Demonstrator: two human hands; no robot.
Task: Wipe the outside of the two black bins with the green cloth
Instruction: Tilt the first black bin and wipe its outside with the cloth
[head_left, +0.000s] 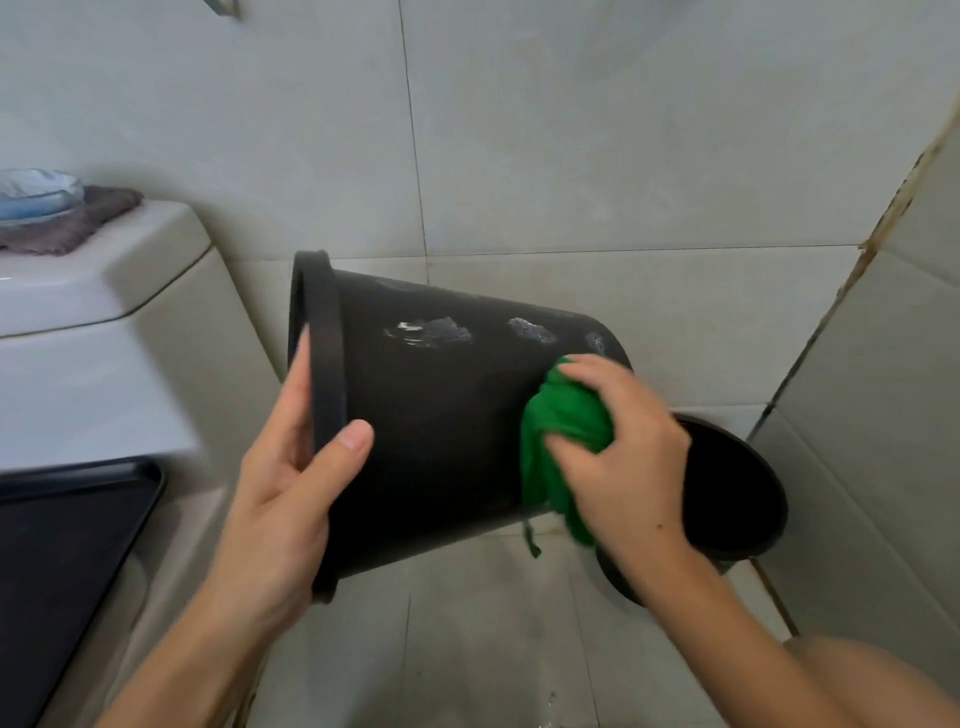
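Observation:
I hold a black bin (431, 415) on its side in the air, its rim to the left and its base to the right. My left hand (291, 483) grips the rim, thumb on the outer wall and fingers inside. My right hand (623, 447) presses the bunched green cloth (561, 421) against the bin's wall near the base. Pale torn sticker remnants (431, 331) mark the upper side. The second black bin (737, 493) stands upright on the floor behind my right hand, its mouth open and partly hidden by my wrist.
A white toilet tank (104, 291) stands at the left with a brown cloth (78, 218) and a blue bowl (36, 192) on top. A black tray (67, 545) lies at lower left. Tiled walls close in behind and at the right; the floor (493, 649) is tiled.

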